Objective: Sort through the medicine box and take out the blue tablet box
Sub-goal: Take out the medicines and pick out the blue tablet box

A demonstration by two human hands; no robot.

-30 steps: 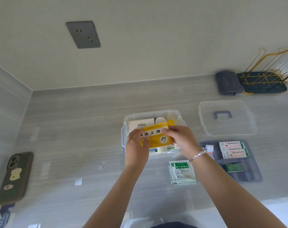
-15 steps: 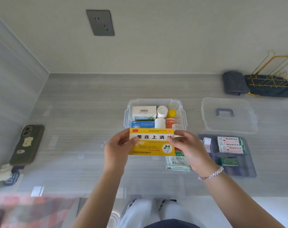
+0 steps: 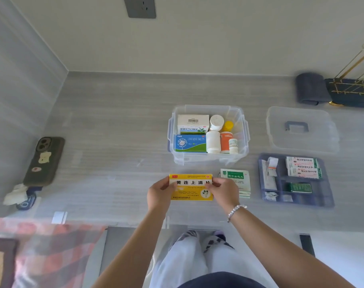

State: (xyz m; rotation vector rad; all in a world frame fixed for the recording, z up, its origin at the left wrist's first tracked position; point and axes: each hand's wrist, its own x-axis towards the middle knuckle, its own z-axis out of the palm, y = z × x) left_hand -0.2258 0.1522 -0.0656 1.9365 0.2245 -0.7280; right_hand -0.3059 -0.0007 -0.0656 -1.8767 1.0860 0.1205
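Note:
The clear plastic medicine box (image 3: 242, 129) stands open on the grey counter. Inside at its front left lies the blue tablet box (image 3: 190, 143), with a white box (image 3: 193, 123) behind it and several bottles (image 3: 213, 141) to the right. Nearer to me, in front of the medicine box, a yellow tablet box (image 3: 190, 187) is held low over the counter; whether it touches the counter I cannot tell. My left hand (image 3: 159, 193) grips its left end and my right hand (image 3: 224, 190) grips its right end.
A green-and-white sachet pack (image 3: 237, 179) lies just right of the yellow box. The box's clear lid (image 3: 301, 129) and a blue divider tray (image 3: 281, 179) with small packs sit to the right. A phone (image 3: 44, 161) lies at the left, a folded cloth (image 3: 310, 88) and gold rack at the back right.
Both hands lifted the yellow box out of the medicine box and brought it toward me, down in front of the box. The blue tablet box underneath is now uncovered.

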